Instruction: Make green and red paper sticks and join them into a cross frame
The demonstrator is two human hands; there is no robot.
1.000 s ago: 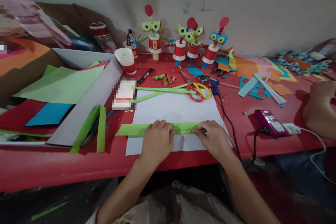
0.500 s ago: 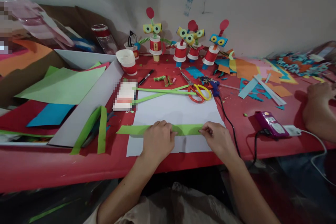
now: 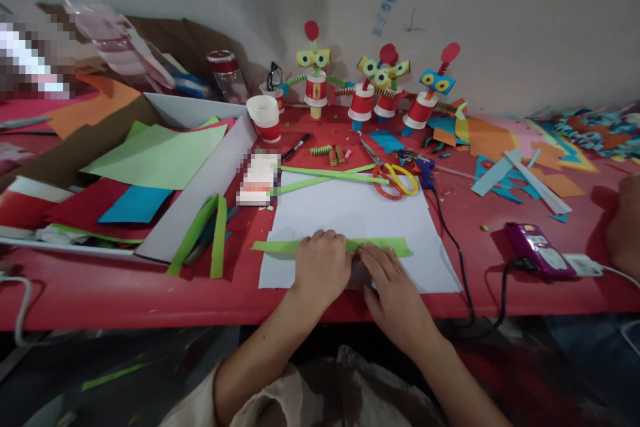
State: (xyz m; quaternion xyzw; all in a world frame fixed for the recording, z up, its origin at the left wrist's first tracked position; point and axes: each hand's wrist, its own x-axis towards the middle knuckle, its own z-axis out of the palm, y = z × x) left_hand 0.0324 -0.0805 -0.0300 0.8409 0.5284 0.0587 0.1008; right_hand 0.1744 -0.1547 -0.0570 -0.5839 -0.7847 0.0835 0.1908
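A light green paper strip (image 3: 276,247) lies sideways across the white paper (image 3: 305,213) in front of me. My left hand (image 3: 323,268) is closed over the strip's middle, its fingers curled down onto it. Just to the right, my right hand (image 3: 395,290) rests with its fingers stretched out flat, their tips on the strip's lower edge close to the left hand. Left of the hands the strip looks narrower than at its right end; whether it is folded there I cannot tell. Beyond the hands, two thin green strips (image 3: 330,175) cross beside scissors (image 3: 395,177) with red and yellow handles.
An open box (image 3: 200,207) of coloured paper stands left, a bent green strip (image 3: 218,240) against it. Paper-cup robot figures (image 3: 361,103) line the wall. A glue gun (image 3: 426,173) trails a black cord. At right are a purple device (image 3: 540,250) and another person's arm (image 3: 625,230).
My right hand has moved left along the strip, from a pinch near its right end to flat fingers beside my left hand. The view has turned left.
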